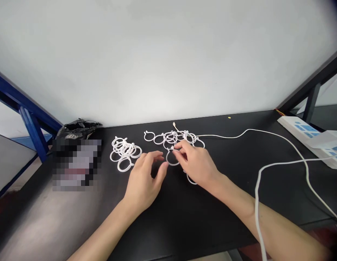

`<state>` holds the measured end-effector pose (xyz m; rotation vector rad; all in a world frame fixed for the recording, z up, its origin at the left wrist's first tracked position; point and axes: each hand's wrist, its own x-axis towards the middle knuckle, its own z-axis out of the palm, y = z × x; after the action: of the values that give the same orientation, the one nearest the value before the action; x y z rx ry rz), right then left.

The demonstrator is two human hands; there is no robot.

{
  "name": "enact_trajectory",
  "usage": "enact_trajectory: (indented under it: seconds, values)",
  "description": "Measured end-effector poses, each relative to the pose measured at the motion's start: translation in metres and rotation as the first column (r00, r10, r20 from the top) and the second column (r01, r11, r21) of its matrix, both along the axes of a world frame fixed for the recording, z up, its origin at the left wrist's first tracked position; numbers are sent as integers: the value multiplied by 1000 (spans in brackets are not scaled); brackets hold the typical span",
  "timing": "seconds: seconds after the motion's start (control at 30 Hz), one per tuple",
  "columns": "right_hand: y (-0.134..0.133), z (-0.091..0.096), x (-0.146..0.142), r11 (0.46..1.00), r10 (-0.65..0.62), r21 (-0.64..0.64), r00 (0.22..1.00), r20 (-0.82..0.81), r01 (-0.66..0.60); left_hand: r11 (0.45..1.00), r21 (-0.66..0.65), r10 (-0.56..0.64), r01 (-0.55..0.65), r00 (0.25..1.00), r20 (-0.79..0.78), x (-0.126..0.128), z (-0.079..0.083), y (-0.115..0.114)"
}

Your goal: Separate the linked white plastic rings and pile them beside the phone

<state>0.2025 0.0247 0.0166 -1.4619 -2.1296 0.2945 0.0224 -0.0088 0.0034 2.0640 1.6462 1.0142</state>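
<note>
My right hand (pixel 198 159) pinches a thin white plastic ring (pixel 173 165) with small knobbed ends by its upper right side, between thumb and fingertips. Just left of that ring is my left hand (pixel 144 177), its thumb and fingers apart and nothing between them. Beyond both hands lies a loose spread of similar white rings (pixel 170 137), several of them overlapping. A second cluster of white rings (pixel 127 149) sits to the left, beyond my left hand. Part of another ring (pixel 190 180) shows beneath my right hand, the rest covered by it.
A white cable (pixel 257 203) loops over the black table (pixel 163 224) on the right, crossing near my right forearm. At the right edge stands a white power strip (pixel 307 132) with blue patches. A black plastic bag (pixel 76 128) and a pixelated item (pixel 76 163) lie left.
</note>
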Motion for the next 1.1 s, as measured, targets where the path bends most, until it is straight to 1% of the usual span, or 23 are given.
enact_trajectory:
  seconds: [0.07, 0.13, 0.2, 0.27, 0.43, 0.57, 0.73, 0.93, 1.1]
  values:
    - [-8, -2, -10, 999, 9, -47, 998, -67, -12, 997, -79, -7, 11, 998, 58, 4, -1, -3]
    - [-13, -5, -17, 998, 17, -60, 994, -106, -24, 990, -143, 6, 8, 995, 98, 4, -1, -3]
    - [-15, -6, -20, 998, 32, -51, 990, -137, -40, 983, -183, 18, 6, 992, 128, 3, 1, -3]
    - [-16, -6, -21, 997, 57, -46, 984, -170, -65, 981, -192, 44, -14, 987, 154, 2, 3, -3]
    - [-18, -6, -22, 989, 98, -81, 954, -283, -126, 981, -183, 106, -68, 972, 209, 1, 6, -4]
    - [-20, -7, -22, 984, 126, -79, 928, -351, -163, 984, -163, 105, -70, 971, 214, 1, 4, -2]
    - [-20, -6, -21, 984, 141, -53, 921, -363, -171, 989, -125, 102, -80, 978, 184, 0, 2, -1]
    - [-21, -5, -22, 985, 156, -7, 905, -395, -172, 994, -76, 90, -79, 984, 154, -2, 4, -2]
    - [-23, -4, -22, 983, 161, -17, 900, -405, -183, 995, -6, 96, -96, 988, 118, -2, 5, -5]
